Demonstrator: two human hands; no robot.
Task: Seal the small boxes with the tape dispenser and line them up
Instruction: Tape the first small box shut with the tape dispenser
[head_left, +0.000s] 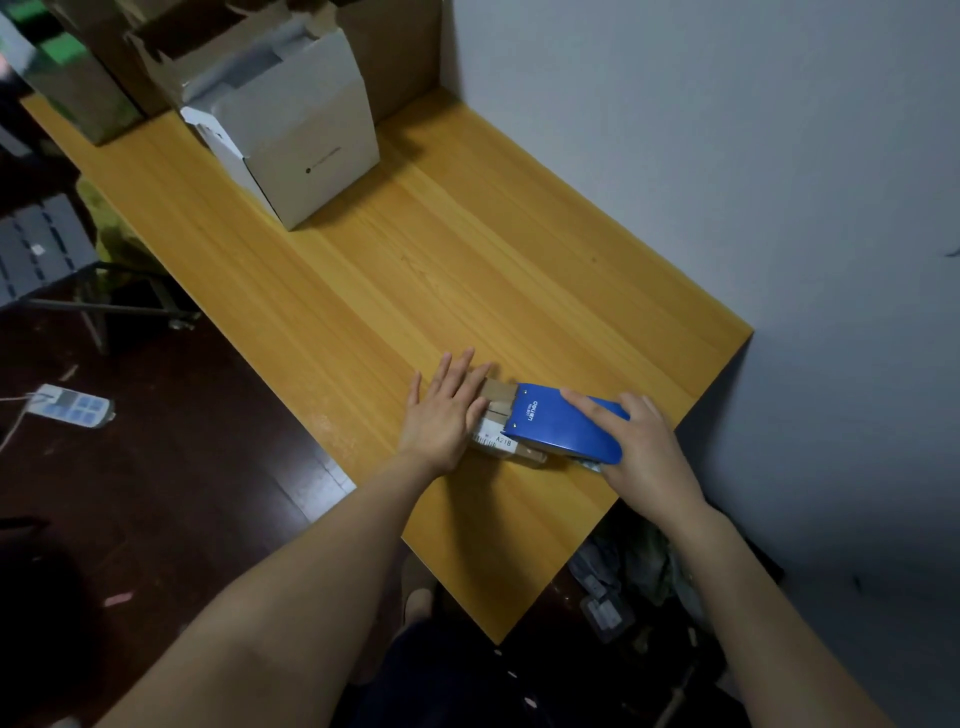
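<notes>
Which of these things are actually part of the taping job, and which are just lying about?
In use: small cardboard box, held down by the left hand; blue tape dispenser, held by the right hand.
Lying about: open white carton and brown cartons at the far end of the table; power strip on the floor.

Dim, flat indoor light; desk (395, 270) brightest, floor (156, 467) murky; soft focus, wide-angle bending at edges.

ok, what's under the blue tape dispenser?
A small brown cardboard box with a white label, on the yellow wooden table. The blue tape dispenser, held by the right hand, hides its right end; the left hand covers its left. No tape visible.
</notes>
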